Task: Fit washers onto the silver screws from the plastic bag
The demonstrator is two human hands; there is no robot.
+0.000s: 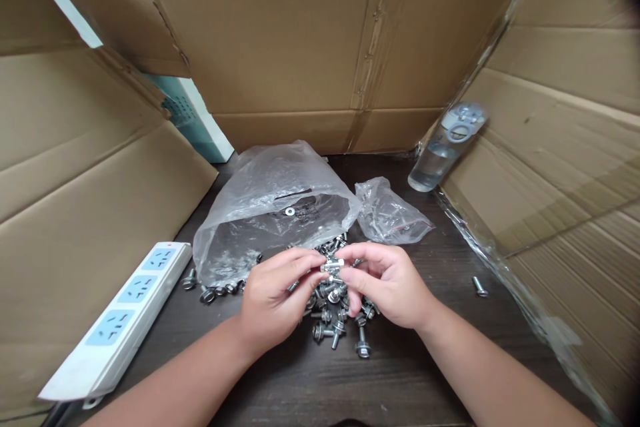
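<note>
Both my hands meet above the pile, pinching a small steel hex-head bolt with a washer on its shank. My left hand holds it from the left with thumb and fingertips, and my right hand grips it from the right. Beneath them lies a heap of similar steel bolts with washers, partly hidden by my hands. Behind the heap is a torn clear plastic bag, with a flat washer lying on it. A single loose bolt lies well to the right.
The dark wood tabletop is walled by cardboard sheets at the back and sides. A white power strip lies at the left, a small plastic bag sits behind my right hand, and a water bottle leans at the back right.
</note>
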